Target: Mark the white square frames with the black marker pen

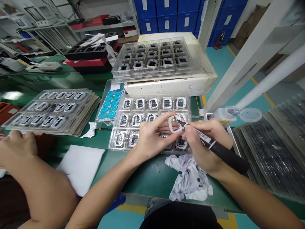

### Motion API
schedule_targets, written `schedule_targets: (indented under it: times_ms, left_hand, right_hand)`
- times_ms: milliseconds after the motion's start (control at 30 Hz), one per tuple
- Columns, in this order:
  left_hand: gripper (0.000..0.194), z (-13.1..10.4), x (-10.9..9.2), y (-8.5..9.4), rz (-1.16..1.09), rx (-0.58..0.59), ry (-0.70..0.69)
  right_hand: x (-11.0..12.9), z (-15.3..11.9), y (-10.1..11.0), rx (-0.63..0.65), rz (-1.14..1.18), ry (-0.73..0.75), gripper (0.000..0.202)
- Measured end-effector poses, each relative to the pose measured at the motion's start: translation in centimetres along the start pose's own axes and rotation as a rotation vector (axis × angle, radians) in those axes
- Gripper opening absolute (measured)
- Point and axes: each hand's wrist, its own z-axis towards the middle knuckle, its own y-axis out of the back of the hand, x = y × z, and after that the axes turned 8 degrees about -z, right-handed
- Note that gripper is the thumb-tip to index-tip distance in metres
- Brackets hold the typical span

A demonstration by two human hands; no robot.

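Note:
My left hand (150, 136) pinches a small white square frame part (173, 124) between thumb and fingers, above a clear plastic tray (152, 122) of similar parts. In my right hand (205, 143) is a black marker pen (221, 151), held like a pencil, its tip touching the frame part's right edge. Both hands hover over the tray's near right cells.
A crumpled ink-stained wipe (189, 178) lies by the table's front edge. A second parts tray (157, 57) rests on a white box behind. A stack of trays (53, 109) is at left, beside another person's arm (28, 171). Blue sticker sheet (111, 105), white paper (79, 168).

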Motion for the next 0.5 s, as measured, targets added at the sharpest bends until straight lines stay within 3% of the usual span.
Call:
schedule_targets:
  times_ms: [133,200,300,433,500]
  left_hand:
    - [0.056,0.2,0.1,0.1,-0.097,0.013,0.022]
    - [0.056,0.4,0.2,0.2,-0.155,0.031,0.036]
    - [0.053,0.6,0.5,0.2,-0.211,0.051,0.029]
    - [0.053,0.7,0.8,0.2,-0.23,0.06,0.024]
    - [0.053,0.7,0.8,0.2,-0.227,0.065,0.013]
  right_hand:
    - [0.3,0.1,0.6,0.006,0.044,0.006,0.014]
    - [0.5,0.5,0.9,0.07,0.026,0.041,0.006]
    - [0.8,0.7,1.2,0.156,-0.019,0.109,0.011]
    - [1.1,0.3,0.9,0.026,-0.035,0.16,0.022]
    - [1.2,0.2,0.8,0.025,-0.057,0.168,0.022]
